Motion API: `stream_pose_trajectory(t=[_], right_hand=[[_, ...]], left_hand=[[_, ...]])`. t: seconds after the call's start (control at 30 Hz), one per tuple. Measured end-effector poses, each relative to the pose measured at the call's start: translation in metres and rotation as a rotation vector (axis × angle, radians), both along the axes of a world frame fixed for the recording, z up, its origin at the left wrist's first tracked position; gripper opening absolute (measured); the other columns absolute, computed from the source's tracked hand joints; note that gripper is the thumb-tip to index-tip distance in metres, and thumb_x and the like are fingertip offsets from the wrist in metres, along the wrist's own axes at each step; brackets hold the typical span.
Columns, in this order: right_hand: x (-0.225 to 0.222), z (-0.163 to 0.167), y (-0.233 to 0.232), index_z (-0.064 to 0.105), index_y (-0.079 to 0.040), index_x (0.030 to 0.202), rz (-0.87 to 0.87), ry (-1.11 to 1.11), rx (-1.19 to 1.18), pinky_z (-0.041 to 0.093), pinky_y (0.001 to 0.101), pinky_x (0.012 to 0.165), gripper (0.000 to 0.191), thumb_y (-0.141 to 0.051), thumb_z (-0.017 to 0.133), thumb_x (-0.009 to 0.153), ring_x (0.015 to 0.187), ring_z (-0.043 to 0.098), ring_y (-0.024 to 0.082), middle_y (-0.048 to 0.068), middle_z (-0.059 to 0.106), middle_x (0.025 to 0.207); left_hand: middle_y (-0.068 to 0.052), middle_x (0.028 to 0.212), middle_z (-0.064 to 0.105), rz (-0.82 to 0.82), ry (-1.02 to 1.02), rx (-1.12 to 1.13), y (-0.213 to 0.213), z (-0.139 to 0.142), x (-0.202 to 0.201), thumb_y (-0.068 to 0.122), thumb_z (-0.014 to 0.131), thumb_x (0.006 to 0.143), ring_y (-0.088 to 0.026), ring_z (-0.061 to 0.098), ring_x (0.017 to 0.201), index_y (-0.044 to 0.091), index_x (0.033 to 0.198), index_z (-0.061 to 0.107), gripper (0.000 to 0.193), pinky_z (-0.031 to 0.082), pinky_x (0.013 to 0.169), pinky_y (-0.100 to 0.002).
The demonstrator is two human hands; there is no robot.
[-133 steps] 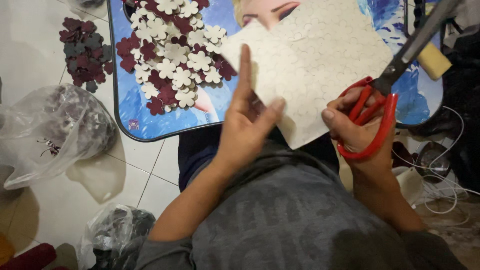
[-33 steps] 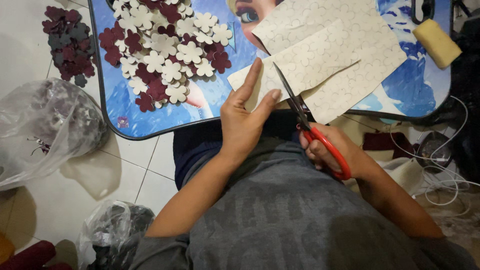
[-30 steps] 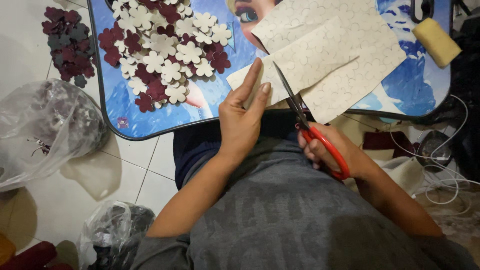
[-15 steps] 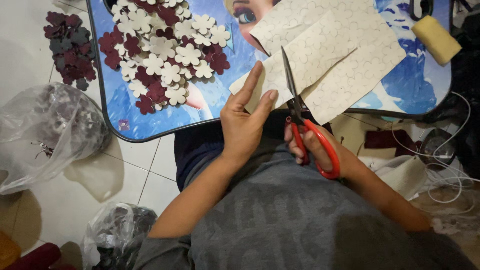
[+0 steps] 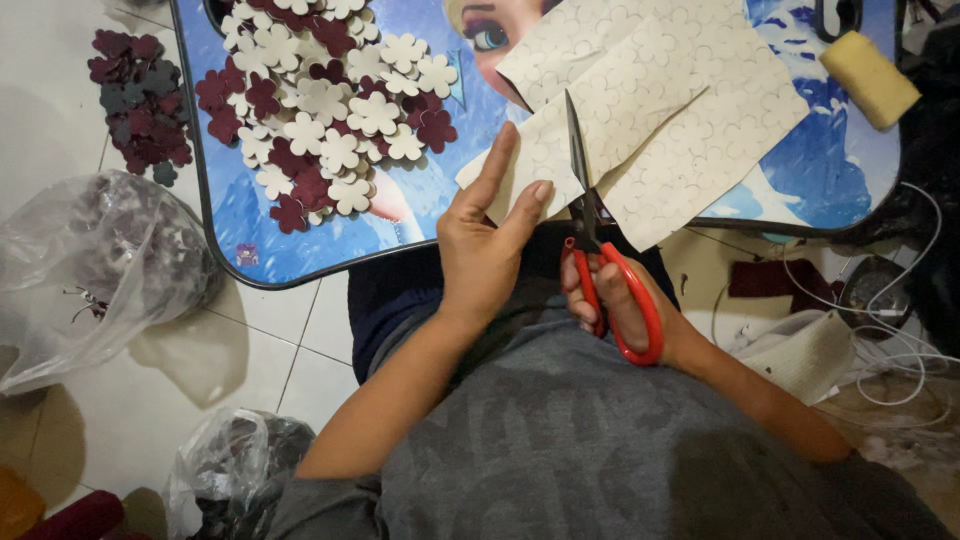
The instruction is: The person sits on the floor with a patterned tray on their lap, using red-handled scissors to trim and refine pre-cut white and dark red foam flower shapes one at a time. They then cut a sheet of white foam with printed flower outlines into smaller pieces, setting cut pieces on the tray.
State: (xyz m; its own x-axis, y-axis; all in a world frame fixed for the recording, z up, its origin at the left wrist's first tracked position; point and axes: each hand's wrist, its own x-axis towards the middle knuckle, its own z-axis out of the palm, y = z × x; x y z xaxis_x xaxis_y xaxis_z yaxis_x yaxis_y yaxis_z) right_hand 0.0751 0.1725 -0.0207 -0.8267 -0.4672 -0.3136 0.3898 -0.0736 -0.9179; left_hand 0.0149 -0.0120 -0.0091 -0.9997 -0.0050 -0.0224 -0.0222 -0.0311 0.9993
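Scissors (image 5: 600, 250) with red handles sit in your right hand (image 5: 625, 305), fingers closed through the loops, the dark blades nearly shut and pointing far, into a cream sheet (image 5: 650, 120) stamped with flower outlines. That sheet lies on the right part of the blue picture-printed bench (image 5: 330, 250), its near edge hanging just over the rim. Your left hand (image 5: 490, 245) rests half open on the sheet's near left corner, fingers stretched and pressing it flat, just left of the blades. On the bench's left side lies a heap of cut flowers (image 5: 330, 110), cream and maroon mixed. More dark flowers (image 5: 140, 105) lie on the floor to the far left, with a clear plastic bag (image 5: 90, 270) near them. A yellow roll (image 5: 870, 80) rests at the far right.
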Motion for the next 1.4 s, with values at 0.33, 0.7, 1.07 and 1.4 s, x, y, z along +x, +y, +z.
stream_pose_trajectory(t=[0.33,0.7,1.07,1.4], right_hand=[[-0.008,0.007,0.021,0.055,-0.009,0.099,0.077,-0.035,0.122,0.045,0.0242,0.051,0.073,-0.080,0.045,0.088,0.055,0.050,0.008,-0.003,0.051,0.067],[-0.014,0.006,0.035,0.055,-0.012,0.090,0.147,-0.020,0.190,0.048,0.0228,0.046,0.065,-0.076,0.057,0.083,0.052,0.052,0.006,-0.005,0.053,0.066],[-0.014,0.009,0.028,0.056,-0.009,0.098,0.179,0.027,0.160,0.047,0.0243,0.051,0.062,-0.070,0.050,0.093,0.056,0.051,0.008,-0.003,0.052,0.067],[-0.023,0.006,0.022,0.057,-0.004,0.115,0.167,0.112,0.059,0.048,0.0250,0.065,0.071,-0.072,0.044,0.097,0.068,0.051,0.009,-0.001,0.053,0.076]], left_hand=[[-0.014,0.155,0.058,-0.125,0.035,0.066,-0.018,0.000,-0.012,0.006,0.075,0.100,-0.016,0.057,0.141,0.004,0.154,0.050,0.060,0.047,0.119,-0.032],[-0.010,0.140,0.067,-0.169,-0.017,0.031,-0.030,0.014,-0.015,0.006,0.075,0.097,-0.010,0.063,0.121,0.011,0.153,0.054,0.060,0.054,0.106,-0.026],[-0.009,0.135,0.070,-0.084,0.007,0.061,-0.025,0.010,-0.014,0.009,0.073,0.100,-0.010,0.065,0.115,0.008,0.148,0.058,0.050,0.056,0.099,-0.026],[-0.009,0.125,0.074,-0.118,0.020,-0.084,-0.018,0.017,-0.005,0.011,0.075,0.098,-0.008,0.066,0.107,0.013,0.145,0.062,0.049,0.055,0.095,-0.025]])
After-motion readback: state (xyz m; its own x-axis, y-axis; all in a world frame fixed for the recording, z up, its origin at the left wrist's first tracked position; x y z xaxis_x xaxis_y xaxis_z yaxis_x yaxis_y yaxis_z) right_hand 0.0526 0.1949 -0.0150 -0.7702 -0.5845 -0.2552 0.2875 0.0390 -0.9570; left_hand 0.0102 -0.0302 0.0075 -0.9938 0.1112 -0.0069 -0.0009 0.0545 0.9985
